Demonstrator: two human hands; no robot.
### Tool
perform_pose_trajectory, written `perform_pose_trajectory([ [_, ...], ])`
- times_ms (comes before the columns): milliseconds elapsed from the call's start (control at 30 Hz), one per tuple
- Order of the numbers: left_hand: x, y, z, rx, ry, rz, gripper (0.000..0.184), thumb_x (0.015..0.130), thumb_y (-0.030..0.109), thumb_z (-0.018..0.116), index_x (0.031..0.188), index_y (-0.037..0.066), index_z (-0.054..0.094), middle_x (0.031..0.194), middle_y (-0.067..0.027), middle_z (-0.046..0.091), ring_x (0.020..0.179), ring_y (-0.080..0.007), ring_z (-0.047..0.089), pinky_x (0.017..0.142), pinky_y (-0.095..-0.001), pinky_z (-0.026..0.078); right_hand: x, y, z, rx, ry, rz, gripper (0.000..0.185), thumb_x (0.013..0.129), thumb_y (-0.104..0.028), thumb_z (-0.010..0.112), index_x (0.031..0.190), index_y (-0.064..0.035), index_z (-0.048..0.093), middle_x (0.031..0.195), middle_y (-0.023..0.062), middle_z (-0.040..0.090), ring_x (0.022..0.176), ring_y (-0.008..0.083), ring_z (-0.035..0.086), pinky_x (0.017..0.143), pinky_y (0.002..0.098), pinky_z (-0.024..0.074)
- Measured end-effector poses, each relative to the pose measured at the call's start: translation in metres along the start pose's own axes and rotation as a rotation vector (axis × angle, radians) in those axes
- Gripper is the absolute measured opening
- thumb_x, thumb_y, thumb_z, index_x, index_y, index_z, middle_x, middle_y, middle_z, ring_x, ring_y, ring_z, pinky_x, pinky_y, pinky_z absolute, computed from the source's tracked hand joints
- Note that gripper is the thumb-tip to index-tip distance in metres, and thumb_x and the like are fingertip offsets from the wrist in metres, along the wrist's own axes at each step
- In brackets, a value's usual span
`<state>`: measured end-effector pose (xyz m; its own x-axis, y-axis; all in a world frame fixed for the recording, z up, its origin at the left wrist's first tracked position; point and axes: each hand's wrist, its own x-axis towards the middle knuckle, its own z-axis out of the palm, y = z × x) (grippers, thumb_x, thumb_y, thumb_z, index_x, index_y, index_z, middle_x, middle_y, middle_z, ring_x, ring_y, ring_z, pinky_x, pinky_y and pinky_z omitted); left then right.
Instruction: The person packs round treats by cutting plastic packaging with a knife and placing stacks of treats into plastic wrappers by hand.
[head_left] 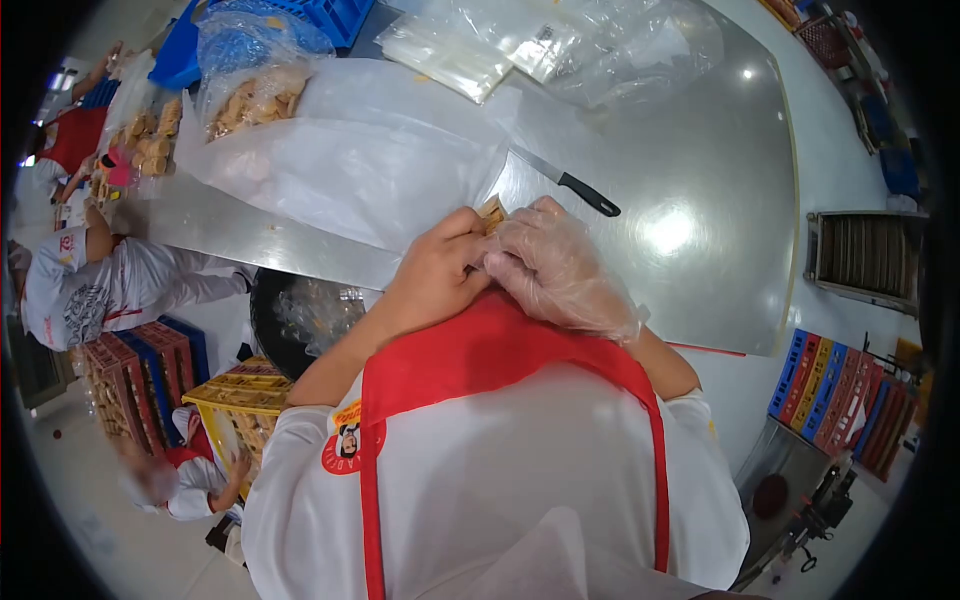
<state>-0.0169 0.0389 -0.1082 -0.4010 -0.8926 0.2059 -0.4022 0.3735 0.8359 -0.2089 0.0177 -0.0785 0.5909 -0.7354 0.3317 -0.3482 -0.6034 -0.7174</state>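
While the bare left hand [440, 265] has its fingers closed on a small tan item [492, 213], the plastic-gloved right hand [550, 262] curls against it; can't tell if those fingers grip. Item's between both hands, near edge of the worktop [700, 290]. Round red badge [345, 450] by the apron [480, 345] strap: lettering too small to read. Dark print on clear bags [535, 55]: illegible.

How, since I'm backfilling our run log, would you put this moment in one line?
left hand: bare, at small tan item | right hand: clear-gloved, beside left hand | knife: lying on metal table
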Motion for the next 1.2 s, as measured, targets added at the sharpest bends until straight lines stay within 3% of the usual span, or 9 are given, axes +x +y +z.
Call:
perform_pose_trajectory([
  [67,0.000,-0.001,-0.002,-0.021,0.019,-0.030,0.019,0.073,0.001,0.071,0.092,0.001,0.067,0.091,-0.0113,0.056,0.084,-0.0305,0.060,0.072,-0.0381,0.051,-0.002,0.010,0.006,0.029,0.038,-0.048,0.008,0.083,-0.005,0.070,0.086,-0.0086,0.064,0.082,0.0040,0.063,0.078,0.0252,0.058,0.081,0.0370,0.0430],
  [167,0.002,-0.001,-0.004,-0.002,0.015,-0.026,0.016,0.073,0.000,0.073,0.087,0.001,0.067,0.091,-0.0110,0.055,0.082,-0.0296,0.060,0.070,-0.0378,0.051,-0.001,0.012,0.005,0.201,0.075,-0.038,0.009,0.082,0.000,0.065,0.084,-0.0086,0.062,0.080,0.0045,0.063,0.076,0.0242,0.059,0.080,0.0358,0.0432],
  [267,0.001,-0.002,-0.005,-0.023,-0.036,-0.039,0.016,0.075,-0.003,0.072,0.089,-0.001,0.067,0.090,-0.0095,0.054,0.082,-0.0223,0.058,0.070,-0.0311,0.048,0.000,0.015,0.005,0.238,0.045,-0.004,0.012,0.080,0.001,0.066,0.083,-0.0086,0.061,0.078,0.0035,0.062,0.077,0.0234,0.060,0.081,0.0346,0.0432],
  [467,-0.002,-0.007,-0.004,-0.016,-0.029,-0.022,0.017,0.073,-0.001,0.077,0.086,-0.002,0.066,0.090,-0.0090,0.052,0.082,-0.0218,0.056,0.069,-0.0310,0.047,0.004,0.016,0.002,0.082,-0.136,-0.045,0.016,0.080,-0.002,0.072,0.084,-0.0116,0.060,0.083,-0.0019,0.062,0.079,0.0192,0.059,0.082,0.0326,0.0421],
  [567,-0.003,-0.005,-0.007,-0.010,-0.033,-0.028,0.014,0.072,0.001,0.073,0.081,-0.001,0.062,0.092,-0.0114,0.050,0.082,-0.0281,0.057,0.070,-0.0370,0.049,0.006,0.014,0.000,0.222,-0.100,-0.043,0.015,0.077,0.001,0.072,0.085,-0.0100,0.065,0.082,0.0018,0.062,0.080,0.0217,0.059,0.081,0.0338,0.0441],
  [767,-0.011,-0.014,0.000,-0.030,-0.022,0.091,0.020,0.072,0.001,0.075,0.086,0.000,0.061,0.098,-0.0122,0.047,0.083,-0.0290,0.056,0.070,-0.0360,0.049,0.003,0.005,-0.010,0.248,-0.158,0.063,0.014,0.079,0.005,0.068,0.084,-0.0078,0.065,0.082,0.0055,0.062,0.080,0.0247,0.061,0.078,0.0345,0.0464],
  [867,-0.013,-0.012,-0.002,0.039,-0.078,0.108,0.026,0.069,-0.007,0.074,0.092,-0.003,0.063,0.099,-0.0121,0.046,0.087,-0.0251,0.054,0.072,-0.0317,0.047,-0.008,0.007,-0.007,0.517,-0.192,0.175,0.012,0.082,0.004,0.065,0.089,-0.0065,0.065,0.083,0.0082,0.064,0.080,0.0278,0.063,0.072,0.0387,0.0495],
  [1067,-0.008,-0.007,-0.002,0.085,-0.057,0.188,0.023,0.067,-0.002,0.074,0.084,0.000,0.059,0.095,-0.0124,0.047,0.082,-0.0291,0.056,0.067,-0.0375,0.050,0.000,-0.007,-0.024,0.322,-0.455,0.266,0.004,0.087,-0.003,0.062,0.089,-0.0052,0.059,0.084,0.0100,0.065,0.079,0.0292,0.064,0.069,0.0390,0.0508],
  [1200,-0.015,-0.005,-0.002,0.043,-0.110,0.143,0.020,0.068,-0.003,0.072,0.084,0.000,0.059,0.095,-0.0116,0.047,0.083,-0.0283,0.056,0.069,-0.0373,0.049,-0.009,-0.002,-0.022,0.351,-0.413,0.213,0.008,0.085,0.001,0.062,0.090,-0.0037,0.058,0.080,0.0115,0.062,0.075,0.0283,0.063,0.069,0.0369,0.0504],
])
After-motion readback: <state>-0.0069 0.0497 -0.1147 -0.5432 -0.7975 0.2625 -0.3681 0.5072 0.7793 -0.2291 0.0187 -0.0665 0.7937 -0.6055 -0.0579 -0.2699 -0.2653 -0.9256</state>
